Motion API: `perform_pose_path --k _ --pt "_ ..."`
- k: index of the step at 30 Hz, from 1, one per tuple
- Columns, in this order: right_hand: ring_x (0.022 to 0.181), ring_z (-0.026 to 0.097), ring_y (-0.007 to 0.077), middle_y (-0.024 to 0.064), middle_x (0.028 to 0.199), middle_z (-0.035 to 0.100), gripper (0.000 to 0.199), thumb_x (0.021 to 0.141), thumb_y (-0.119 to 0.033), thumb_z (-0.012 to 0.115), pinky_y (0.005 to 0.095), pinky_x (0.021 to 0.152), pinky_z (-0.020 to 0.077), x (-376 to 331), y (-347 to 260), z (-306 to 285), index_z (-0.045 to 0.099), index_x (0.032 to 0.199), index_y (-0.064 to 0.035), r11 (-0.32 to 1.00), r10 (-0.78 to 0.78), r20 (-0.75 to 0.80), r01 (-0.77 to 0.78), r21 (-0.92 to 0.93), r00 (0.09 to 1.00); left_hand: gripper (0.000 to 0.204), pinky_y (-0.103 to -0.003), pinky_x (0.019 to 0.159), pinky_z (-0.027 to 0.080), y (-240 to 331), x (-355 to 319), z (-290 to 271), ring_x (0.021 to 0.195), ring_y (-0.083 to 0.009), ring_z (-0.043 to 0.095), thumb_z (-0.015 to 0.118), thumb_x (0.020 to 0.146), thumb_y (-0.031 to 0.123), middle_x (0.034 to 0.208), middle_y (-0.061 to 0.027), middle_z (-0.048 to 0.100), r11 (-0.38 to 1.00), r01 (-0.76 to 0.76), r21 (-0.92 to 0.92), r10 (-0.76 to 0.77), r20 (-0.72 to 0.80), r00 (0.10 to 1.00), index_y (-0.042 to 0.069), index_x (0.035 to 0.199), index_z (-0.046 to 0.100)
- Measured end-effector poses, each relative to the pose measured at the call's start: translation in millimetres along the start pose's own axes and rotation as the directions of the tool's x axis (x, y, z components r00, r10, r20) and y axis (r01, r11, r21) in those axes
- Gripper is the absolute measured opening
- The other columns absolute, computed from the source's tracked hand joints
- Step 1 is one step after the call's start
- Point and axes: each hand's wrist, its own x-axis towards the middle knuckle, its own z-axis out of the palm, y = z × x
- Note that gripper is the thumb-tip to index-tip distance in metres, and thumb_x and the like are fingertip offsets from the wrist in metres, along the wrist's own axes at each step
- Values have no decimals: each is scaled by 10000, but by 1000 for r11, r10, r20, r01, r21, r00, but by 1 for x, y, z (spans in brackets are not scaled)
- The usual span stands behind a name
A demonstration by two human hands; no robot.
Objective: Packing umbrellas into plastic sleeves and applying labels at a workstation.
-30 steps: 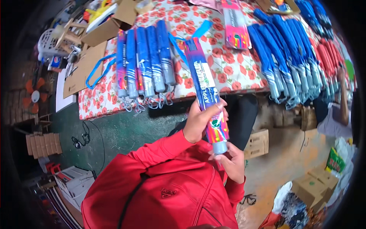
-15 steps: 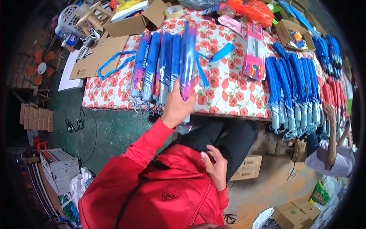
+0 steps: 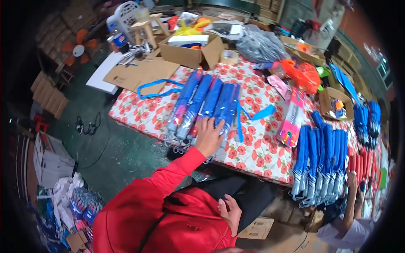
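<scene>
Head view: floral tablecloth (image 3: 257, 147), green floor (image 3: 122, 156); left hand (image 3: 209, 135) flat on blue umbrellas (image 3: 206, 105), right hand (image 3: 230, 213) empty, loose.

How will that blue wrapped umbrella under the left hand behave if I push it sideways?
The blue wrapped umbrella looks long and round, so it may roll. Its glossy sleeve probably slides easily under the left hand. Neighbouring umbrellas lie tight alongside, likely blocking it.
</scene>
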Motion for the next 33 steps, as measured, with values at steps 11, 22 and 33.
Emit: perform_pose_path --k 11,22,33 --pt "747 667 262 154 935 727 400 890 -214 715 297 708 529 50 -1 -33 637 1196 31 978 -168 35 171 -117 985 476 -328 952 503 70 31 15 1104 -281 635 607 943 104 1289 -182 611 598 158 -786 67 245 967 -36 1384 499" --pt "704 652 240 131 897 719 386 888 -186 712 302 683 527 35 17 -59 626 1190 38 994 -108 -122 105 -33 987 309 -271 644 529 181 90 131 750 -165 638 653 943 238 891 -124 685 397 487 -778 4 532 847 -44 1069 640" --pt "698 635 267 136 877 701 346 863 -132 728 327 671 511 37 22 -83 632 1144 45 989 -148 -177 148 -15 973 285 -241 435 434 217 150 186 466 -116 510 672 936 273 655 -45 589 375 600 -707 18 652 758 32 802 599"
